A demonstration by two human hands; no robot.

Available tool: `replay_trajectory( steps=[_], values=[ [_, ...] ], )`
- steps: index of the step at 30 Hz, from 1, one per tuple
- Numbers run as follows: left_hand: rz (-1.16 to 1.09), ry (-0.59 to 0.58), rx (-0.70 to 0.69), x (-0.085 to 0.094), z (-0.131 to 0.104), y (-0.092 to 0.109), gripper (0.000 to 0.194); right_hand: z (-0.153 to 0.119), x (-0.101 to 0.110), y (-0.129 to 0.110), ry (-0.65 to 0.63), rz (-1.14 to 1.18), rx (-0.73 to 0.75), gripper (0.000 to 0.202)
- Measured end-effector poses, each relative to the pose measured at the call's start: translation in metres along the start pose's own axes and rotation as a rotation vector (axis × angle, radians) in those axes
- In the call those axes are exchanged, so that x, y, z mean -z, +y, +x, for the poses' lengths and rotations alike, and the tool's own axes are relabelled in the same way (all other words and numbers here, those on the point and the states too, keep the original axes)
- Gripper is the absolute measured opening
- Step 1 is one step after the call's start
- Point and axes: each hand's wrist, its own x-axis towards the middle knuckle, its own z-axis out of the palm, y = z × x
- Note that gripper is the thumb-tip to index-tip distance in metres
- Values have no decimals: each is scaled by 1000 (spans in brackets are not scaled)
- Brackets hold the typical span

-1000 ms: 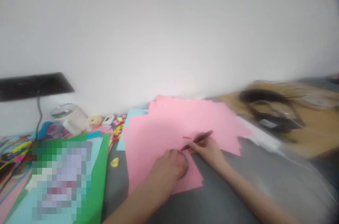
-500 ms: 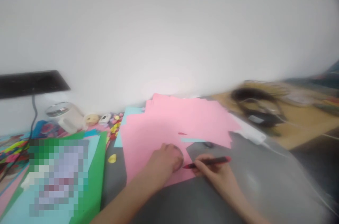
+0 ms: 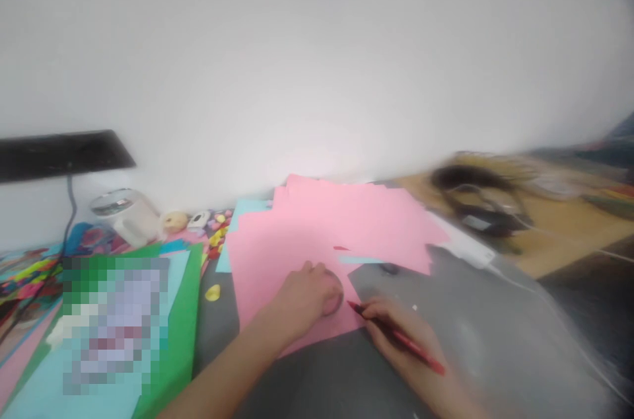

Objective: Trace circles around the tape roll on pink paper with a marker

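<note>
Pink paper sheets (image 3: 262,254) lie in a spread stack on the grey table. My left hand (image 3: 310,293) rests on the front sheet, its fingers closed around a small round object (image 3: 333,295) whose rim shows at the right of the fingers. In my right hand (image 3: 396,333) is a red pen (image 3: 416,347), pinched near its tip. The pen's tip is over the front sheet's right edge, just right of the round object. A small red scrap (image 3: 341,248) lies on the pink paper beyond my left hand.
Green and light blue sheets (image 3: 185,326) lie at the left, beside coloured scraps and a white device (image 3: 131,221). A yellow piece (image 3: 212,293) is left of the pink paper. A white power strip (image 3: 465,247) and black headphones (image 3: 475,201) are at the right.
The red pen has tilted, its back end swinging down toward me, and its tip has moved slightly up and right. My right hand has turned with it. My left hand stays on the round object.
</note>
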Motion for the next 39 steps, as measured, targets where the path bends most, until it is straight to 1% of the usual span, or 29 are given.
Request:
replay_trajectory(
  steps=[4, 8, 12, 14, 16, 20, 23, 25, 27, 30, 34, 37, 39],
  values=[
    [-6, 14, -2, -5, 1, -3, 29, 2, -3, 0, -15, 4, 84, 8],
    [11, 27, 3, -6, 1, -4, 27, 2, -2, -8, -75, 21, 84, 9],
    [36, 13, 16, -6, 2, -2, 26, -5, -5, -21, -133, 30, 100, 10],
    [47, 1, 22, -5, 3, -2, 22, -9, -10, -26, -133, 38, 126, 13],
    [57, -12, 18, -4, 4, -1, 19, -12, -17, -28, -103, 59, 159, 14],
    [93, -50, 16, 2, 6, -1, 20, -11, -34, -29, -102, 89, 217, 17],
    [116, -78, 19, 8, 7, -1, 22, -7, -45, -29, -99, 5, 279, 19],
    [125, -115, 18, 12, 8, -1, 24, -4, -51, -30, -65, -70, 335, 22],
    [139, -151, 16, 13, 10, -2, 26, -3, -55, -32, -32, -92, 398, 23],
    [145, -142, 2, 10, 13, -6, 25, -4, -56, -32, 15, -103, 495, 17],
    [136, -116, -30, 3, 15, -12, 30, -6, -54, -28, 40, -239, 580, 14],
    [126, -129, -25, 6, 15, -11, 29, -4, -54, -26, 19, -314, 644, 17],
    [129, -160, -9, 12, 15, -8, 29, -1, -57, -26, 6, -340, 638, 21]
  ],
)
